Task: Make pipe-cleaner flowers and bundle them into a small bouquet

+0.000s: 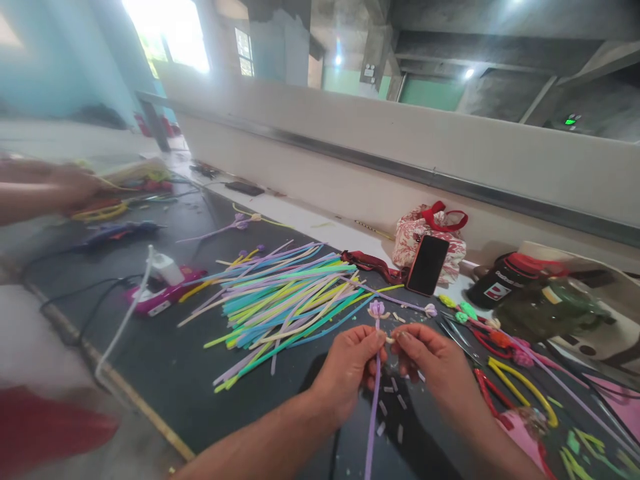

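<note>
The left hand (353,357) is closed, thumb and forefinger pinching a purple stem (373,420), near and to the right of the stick pile (285,293). The right hand (425,353), just beyond it from the pile, has thumb and forefinger pinched on a small cream piece (390,339) beside the stem, its other fingers curled in. A purple flower (377,309) tops the stem, just off the pile's right end.

From the left, well apart from the pile, another person's hand (65,183) shows blurred; what it grips I cannot tell. Nearer the pile, on the dark desk (185,387), is a pink power strip (160,300) with a white plug (167,268). A second purple flower (240,221) lies behind the pile. The pile itself mixes blue, green, yellow, purple and cream sticks. Short scraps (400,403) lie to its right, below the hands. Farther right of the pile, a phone (427,265) leans upright against a red-and-white bag (405,233); past them are a black bottle (505,280) and, farthest from the pile of these, yellow handles (545,393).
</note>
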{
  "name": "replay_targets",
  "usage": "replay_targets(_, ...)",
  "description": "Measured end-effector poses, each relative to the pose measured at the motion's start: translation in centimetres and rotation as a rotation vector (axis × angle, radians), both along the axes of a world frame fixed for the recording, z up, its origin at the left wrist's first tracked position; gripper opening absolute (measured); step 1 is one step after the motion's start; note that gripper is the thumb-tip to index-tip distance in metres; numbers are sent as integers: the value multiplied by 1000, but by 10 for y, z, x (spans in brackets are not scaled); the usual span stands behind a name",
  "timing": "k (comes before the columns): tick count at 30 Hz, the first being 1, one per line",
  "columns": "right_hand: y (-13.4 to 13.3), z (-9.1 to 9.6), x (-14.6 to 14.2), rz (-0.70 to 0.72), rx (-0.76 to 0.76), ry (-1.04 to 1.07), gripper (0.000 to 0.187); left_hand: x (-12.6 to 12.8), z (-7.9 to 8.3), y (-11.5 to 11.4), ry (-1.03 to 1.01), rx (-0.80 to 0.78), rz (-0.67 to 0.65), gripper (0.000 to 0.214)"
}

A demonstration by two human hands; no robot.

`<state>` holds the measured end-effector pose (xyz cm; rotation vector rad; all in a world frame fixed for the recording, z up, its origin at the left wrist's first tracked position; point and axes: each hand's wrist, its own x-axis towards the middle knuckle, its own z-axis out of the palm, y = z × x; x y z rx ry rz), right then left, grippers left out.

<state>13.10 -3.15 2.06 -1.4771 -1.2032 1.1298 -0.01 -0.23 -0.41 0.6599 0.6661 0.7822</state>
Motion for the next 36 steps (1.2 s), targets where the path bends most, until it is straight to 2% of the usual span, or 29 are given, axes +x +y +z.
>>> replay_targets(8, -2, 7, 0, 15, 39, -235, 19, 0, 0, -1, 60, 59, 26, 32)
replay_targets(15, -1, 4, 1, 62, -44, -123, 21, 0, 0, -1, 49, 63, 33, 31)
replay_targets(19, 0, 6, 4, 91, -30, -141, 20, 0, 2, -2, 83, 84, 13, 30)
replay_targets(22, -3, 15, 11, 149, 40, -325, 17, 0, 3, -2, 110, 56, -24, 30)
replay_targets(26, -5, 35, 24, 323, 280, -564, 13, -1, 1, 0, 108, 27, -97, 27)
replay_targets(28, -4, 43, 31, 402, 347, -640, 11, -1, -1, 0, 99, 22, -156, 23)
replay_targets(32, 1, 46, 44, 491, 369, -763, 9, 0, -1, -1, 125, 5, -265, 17)
replay_targets(36, 3, 42, 52, 540, 367, -807, 11, 1, 2, -1, 176, -8, -312, 17)
